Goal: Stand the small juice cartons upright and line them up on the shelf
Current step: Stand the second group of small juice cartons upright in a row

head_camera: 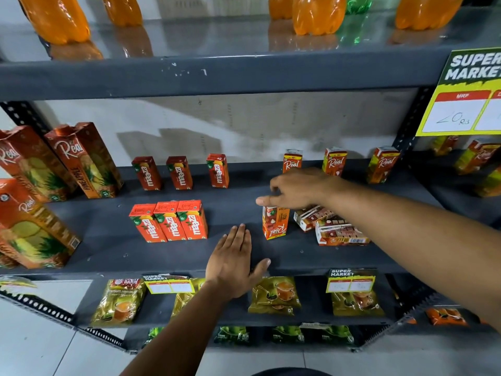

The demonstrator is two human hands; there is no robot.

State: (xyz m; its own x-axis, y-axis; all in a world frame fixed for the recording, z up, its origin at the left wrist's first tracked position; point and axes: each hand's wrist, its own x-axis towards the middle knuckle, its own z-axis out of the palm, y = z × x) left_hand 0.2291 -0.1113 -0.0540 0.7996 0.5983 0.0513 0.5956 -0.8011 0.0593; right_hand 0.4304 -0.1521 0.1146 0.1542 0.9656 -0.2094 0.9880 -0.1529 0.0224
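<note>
On the grey shelf (pixel 113 240) three small red Maaza cartons (pixel 169 222) stand side by side near the front, and three more Maaza cartons (pixel 180 172) stand spaced apart at the back. One small Real carton (pixel 274 225) stands upside down in the middle; my right hand (pixel 298 188) hovers right over its top, fingers curled, thumb out. Two Real cartons (pixel 339 232) lie flat to its right, under my forearm. Three Real cartons (pixel 334 161) stand at the back right. My left hand (pixel 233 260) rests flat and open on the shelf front.
Large Real pineapple cartons (pixel 84 161) lean at the left end. Orange bottles (pixel 317 14) stand on the shelf above. Tea packets (pixel 275 294) lie on the shelf below, behind price tags. A yellow supermarket price sign (pixel 463 96) hangs at the upper right.
</note>
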